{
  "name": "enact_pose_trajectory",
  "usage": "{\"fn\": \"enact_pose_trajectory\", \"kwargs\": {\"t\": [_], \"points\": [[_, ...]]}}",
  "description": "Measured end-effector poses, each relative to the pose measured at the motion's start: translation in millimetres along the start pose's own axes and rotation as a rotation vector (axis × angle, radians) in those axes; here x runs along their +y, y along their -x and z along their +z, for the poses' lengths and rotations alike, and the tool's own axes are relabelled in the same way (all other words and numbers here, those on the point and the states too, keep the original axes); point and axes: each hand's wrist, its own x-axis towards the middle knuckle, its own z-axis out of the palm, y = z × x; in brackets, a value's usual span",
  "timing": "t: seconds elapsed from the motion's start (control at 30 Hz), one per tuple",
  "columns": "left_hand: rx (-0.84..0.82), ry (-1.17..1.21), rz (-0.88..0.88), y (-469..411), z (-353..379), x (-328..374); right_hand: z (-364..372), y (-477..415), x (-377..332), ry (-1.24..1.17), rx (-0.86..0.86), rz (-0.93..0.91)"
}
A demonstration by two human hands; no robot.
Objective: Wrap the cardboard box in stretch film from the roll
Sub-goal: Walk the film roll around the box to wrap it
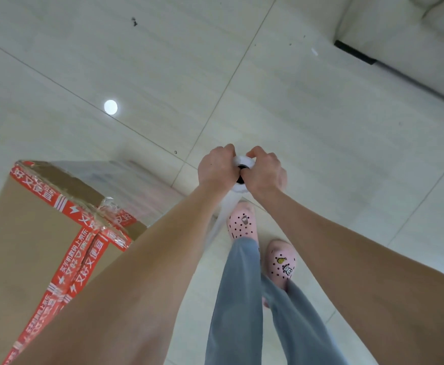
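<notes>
While you stand beside the cardboard box [31, 233], down at your lower left on the tiled floor [307, 114], you've got the roll [240, 161] upright out in front of you, with both hands on its top end. Your left hand [217, 167] curls tight round one side of the rim. Your right hand [264, 173] closes on the opposite side, thumb tucked in by the dark core hole. Neither hand shows any slack.

A translucent sheet of stretch film [136, 180] runs from the roll across to the side of the box. My read is that you're mid-wrap, paying film out along one face as you walk round. Red printed tape [68, 209] crosses the box top, and there's crinkled film bunched at the corner nearest the roll. How many turns are on the sides, I can't tell from up here.

Next move, I'd say: hold the roll vertical and the sheet taut, then step on past the corner so the film lies flat against the next face. Mind your pink clogs [242, 222], they're right under the roll, and the film could snag your step.
</notes>
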Motion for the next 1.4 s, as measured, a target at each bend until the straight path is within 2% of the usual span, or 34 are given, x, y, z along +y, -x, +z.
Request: {"fn": "enact_pose_trajectory", "kwargs": {"t": [0.23, 0.3, 0.4, 0.57, 0.67, 0.73, 0.87, 1.0, 1.1, 1.2, 1.4], "points": [[0.077, 0.24, -0.259, -12.0, -22.4, -25.5, 7.0, -10.2, -38.5, -0.03, 0.003, -0.039], [0.081, 0.258, -0.286, -18.1, -31.4, -32.6, 9.2, -13.0, -49.5, -0.066, -0.018, -0.023], [0.071, 0.195, -0.214, -21.8, -37.4, -36.3, 9.3, -15.5, -57.6, -0.117, -0.004, 0.009], [0.09, 0.012, 0.053, -31.7, -38.8, -31.7, 12.2, -17.9, -61.0, -0.065, -0.026, -0.014], [0.09, -0.032, 0.094, -41.2, -43.8, -34.0, 11.0, -22.4, -68.3, 0.035, -0.02, -0.058], [0.075, 0.005, 0.043, -46.5, -46.9, -40.8, 11.4, -25.1, -74.4, 0.094, -0.02, -0.116], [0.091, 0.225, -0.191, -56.3, -49.7, -60.4, 17.5, -29.4, -92.5, 0.084, 0.029, -0.207], [0.144, 0.425, -0.402, -65.2, -58.9, -77.1, 19.0, -39.5, -117.7, -0.012, -0.014, -0.049], [0.113, 0.556, -0.5, -69.0, -65.3, -84.4, 20.5, -45.9, -132.1, -0.076, -0.053, -0.042], [0.077, 0.512, -0.442, -72.9, -71.1, -89.7, 21.0, -52.0, -142.1, -0.086, -0.062, -0.035], [0.058, 0.18, -0.125, -85.8, -84.3, -83.7, 19.2, -59.1, -147.3, 0.011, -0.124, -0.072]]}}
